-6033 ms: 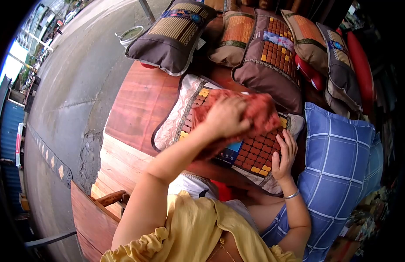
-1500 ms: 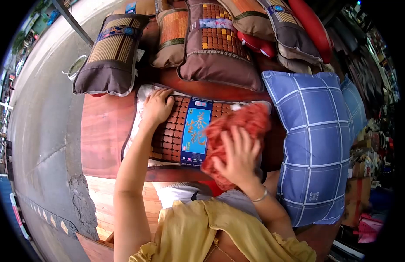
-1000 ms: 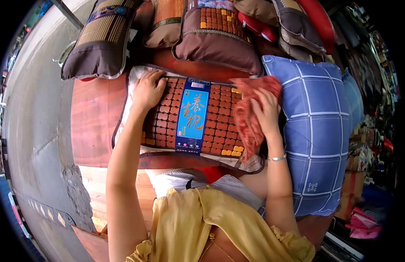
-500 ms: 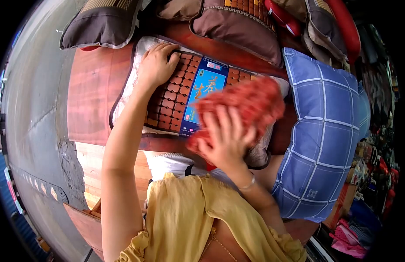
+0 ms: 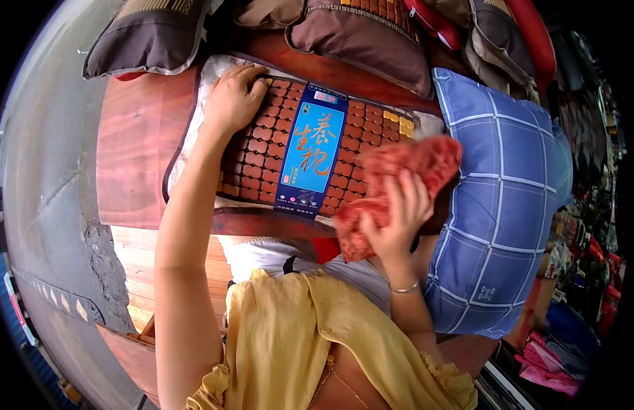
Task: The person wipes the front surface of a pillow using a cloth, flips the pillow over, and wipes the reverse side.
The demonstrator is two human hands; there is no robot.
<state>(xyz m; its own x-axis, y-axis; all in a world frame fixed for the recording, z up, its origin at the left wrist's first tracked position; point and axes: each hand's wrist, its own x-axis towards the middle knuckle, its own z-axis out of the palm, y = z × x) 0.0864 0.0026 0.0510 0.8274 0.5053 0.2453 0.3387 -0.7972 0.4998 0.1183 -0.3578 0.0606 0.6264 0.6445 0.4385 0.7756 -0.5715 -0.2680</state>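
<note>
A pillow (image 5: 267, 143) faced with brown wooden tiles lies flat on the reddish wooden table, its fabric border pale with a dark edge. Around its middle runs a blue paper band (image 5: 311, 147) with large gold characters. My left hand (image 5: 233, 98) rests on the pillow's upper left corner, fingers laid over the border and the tiles' edge. In my right hand (image 5: 401, 219) is a red patterned cloth (image 5: 426, 160), bunched under the palm and fingers. This cloth covers the right end of the pillow and is slightly blurred. How firmly the fingers grip it is partly hidden.
A blue checked pillow (image 5: 498, 198) stands close beside my right hand. Along the table's far side lie a brown pillow (image 5: 361, 51) with tiles and a dark pillow (image 5: 144, 41). The reddish wooden table (image 5: 136, 150) extends left toward a grey floor (image 5: 54, 171).
My right hand has moved right with the red cloth, from over the band to the pillow's right end, uncovering the band. My left hand stays on the corner. The view has shifted slightly.
</note>
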